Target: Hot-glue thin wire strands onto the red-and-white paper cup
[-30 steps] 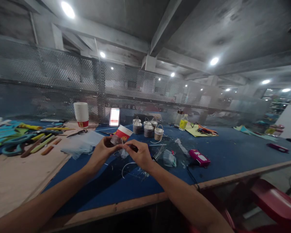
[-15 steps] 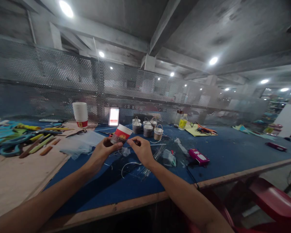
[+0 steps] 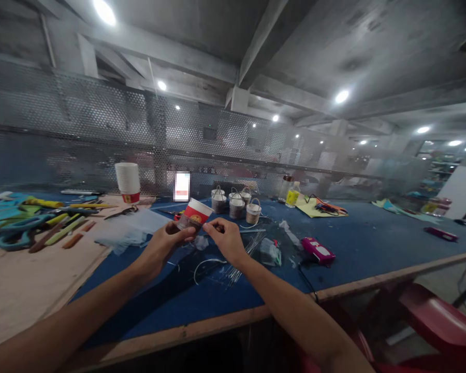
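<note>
My left hand [image 3: 170, 239] grips a red-and-white paper cup [image 3: 199, 210], tilted, with its rim up and to the right. A greyish-brown wrap covers the cup's lower part, partly hidden by my fingers. At the cup's right side, my right hand [image 3: 226, 238] is closed in a pinch with its fingertips against or very near the cup; what they pinch is too small to make out. Behind my hands stand several small wrapped cups with wire handles [image 3: 253, 213]. Thin wires [image 3: 243, 264] lie on the blue tabletop under my right forearm.
At the left are a stack of paper cups [image 3: 128, 178], translucent sheets [image 3: 130, 230], scissors [image 3: 17, 235] and coloured sticks [image 3: 65, 231]. A lit screen [image 3: 182, 186] stands behind my hands. To the right lie a magenta device [image 3: 317, 251], a yellow-labelled bottle [image 3: 292, 196] and yellow paper [image 3: 310, 208].
Both hands stay at nearly the same place on the cup. The cup has turned very slightly, showing a little more of its printed emblem.
</note>
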`<move>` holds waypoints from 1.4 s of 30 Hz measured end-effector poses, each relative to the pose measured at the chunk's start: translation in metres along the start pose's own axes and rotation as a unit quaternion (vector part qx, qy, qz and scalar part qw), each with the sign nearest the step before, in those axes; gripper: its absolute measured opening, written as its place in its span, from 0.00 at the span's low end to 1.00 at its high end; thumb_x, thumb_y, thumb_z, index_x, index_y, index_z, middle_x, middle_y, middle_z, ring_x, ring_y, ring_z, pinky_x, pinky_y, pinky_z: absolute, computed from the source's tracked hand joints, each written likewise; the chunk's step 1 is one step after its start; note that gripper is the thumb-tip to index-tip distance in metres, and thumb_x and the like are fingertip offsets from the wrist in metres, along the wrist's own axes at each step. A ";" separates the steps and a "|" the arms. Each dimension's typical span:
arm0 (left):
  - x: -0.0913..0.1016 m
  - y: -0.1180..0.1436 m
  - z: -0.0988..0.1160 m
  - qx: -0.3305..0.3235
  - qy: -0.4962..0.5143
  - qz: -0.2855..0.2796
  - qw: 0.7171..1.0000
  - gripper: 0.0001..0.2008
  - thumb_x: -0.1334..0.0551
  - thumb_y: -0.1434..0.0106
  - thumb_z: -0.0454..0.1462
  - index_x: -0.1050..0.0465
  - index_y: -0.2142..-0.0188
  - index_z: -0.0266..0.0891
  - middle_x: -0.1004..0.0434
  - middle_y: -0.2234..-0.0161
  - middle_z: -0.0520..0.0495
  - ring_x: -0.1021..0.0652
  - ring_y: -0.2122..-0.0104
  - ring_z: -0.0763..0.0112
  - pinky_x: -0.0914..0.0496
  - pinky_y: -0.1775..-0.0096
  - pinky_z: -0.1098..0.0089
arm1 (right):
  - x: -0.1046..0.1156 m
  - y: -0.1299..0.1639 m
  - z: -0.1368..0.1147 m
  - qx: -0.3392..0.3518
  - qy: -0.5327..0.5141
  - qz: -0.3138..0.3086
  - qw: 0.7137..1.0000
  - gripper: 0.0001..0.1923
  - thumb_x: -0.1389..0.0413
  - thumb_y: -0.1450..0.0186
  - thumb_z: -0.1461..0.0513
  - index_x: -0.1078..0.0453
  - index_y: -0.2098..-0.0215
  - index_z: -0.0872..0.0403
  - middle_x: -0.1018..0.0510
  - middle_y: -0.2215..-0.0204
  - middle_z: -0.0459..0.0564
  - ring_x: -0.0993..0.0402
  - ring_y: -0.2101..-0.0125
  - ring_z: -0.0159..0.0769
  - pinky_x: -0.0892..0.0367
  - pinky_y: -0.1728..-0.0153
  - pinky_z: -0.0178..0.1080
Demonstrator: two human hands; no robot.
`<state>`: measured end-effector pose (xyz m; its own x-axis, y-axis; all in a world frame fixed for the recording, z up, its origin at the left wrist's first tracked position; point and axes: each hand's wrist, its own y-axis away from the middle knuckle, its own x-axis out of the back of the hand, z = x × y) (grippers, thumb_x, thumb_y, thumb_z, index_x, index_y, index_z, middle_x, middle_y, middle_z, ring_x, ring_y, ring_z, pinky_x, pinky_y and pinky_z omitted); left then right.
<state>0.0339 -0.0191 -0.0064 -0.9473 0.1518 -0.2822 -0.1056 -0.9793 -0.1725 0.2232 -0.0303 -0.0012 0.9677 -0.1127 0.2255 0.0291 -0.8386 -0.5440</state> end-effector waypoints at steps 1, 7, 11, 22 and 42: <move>-0.001 0.000 0.001 0.003 0.001 0.000 1.000 0.18 0.20 0.51 0.39 0.20 0.63 0.38 0.14 0.58 0.42 0.16 0.56 0.59 0.22 0.51 0.62 | 0.000 0.000 0.001 0.001 -0.002 0.001 1.000 0.17 0.39 0.34 0.50 0.23 0.70 0.55 0.32 0.79 0.41 0.41 0.77 0.29 0.44 0.73 0.34; -0.003 0.003 0.004 0.020 0.017 -0.016 1.000 0.17 0.21 0.49 0.37 0.18 0.61 0.36 0.14 0.56 0.40 0.16 0.57 0.60 0.21 0.53 0.65 | 0.000 -0.002 0.002 -0.005 -0.004 -0.001 1.000 0.17 0.40 0.35 0.49 0.24 0.70 0.55 0.33 0.79 0.41 0.42 0.76 0.29 0.46 0.74 0.34; -0.003 0.003 0.002 0.038 0.035 -0.026 0.998 0.15 0.22 0.47 0.37 0.18 0.61 0.36 0.14 0.56 0.40 0.16 0.59 0.63 0.22 0.53 0.67 | 0.001 -0.003 0.001 -0.002 0.003 -0.007 1.000 0.18 0.40 0.35 0.49 0.24 0.71 0.55 0.34 0.80 0.40 0.42 0.77 0.29 0.46 0.74 0.34; -0.004 0.003 0.003 0.064 0.062 -0.053 0.995 0.12 0.23 0.45 0.37 0.17 0.62 0.36 0.15 0.63 0.43 0.17 0.64 0.67 0.21 0.54 0.69 | 0.002 -0.009 0.011 0.002 -0.011 -0.012 1.000 0.20 0.39 0.36 0.46 0.25 0.71 0.55 0.31 0.78 0.42 0.39 0.75 0.30 0.43 0.72 0.34; 0.004 -0.004 0.002 0.123 0.107 -0.068 0.984 0.14 0.28 0.38 0.42 0.16 0.57 0.36 0.13 0.60 0.38 0.15 0.59 0.59 0.23 0.47 0.62 | 0.003 -0.008 0.011 -0.016 -0.026 0.013 0.999 0.19 0.39 0.34 0.48 0.22 0.66 0.56 0.25 0.74 0.44 0.34 0.72 0.31 0.39 0.69 0.34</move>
<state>0.0297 -0.0151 -0.0053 -0.8370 0.2819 -0.4689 -0.3214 -0.9469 0.0044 0.2282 -0.0187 -0.0049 0.9796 -0.1077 0.1699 -0.0031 -0.8527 -0.5225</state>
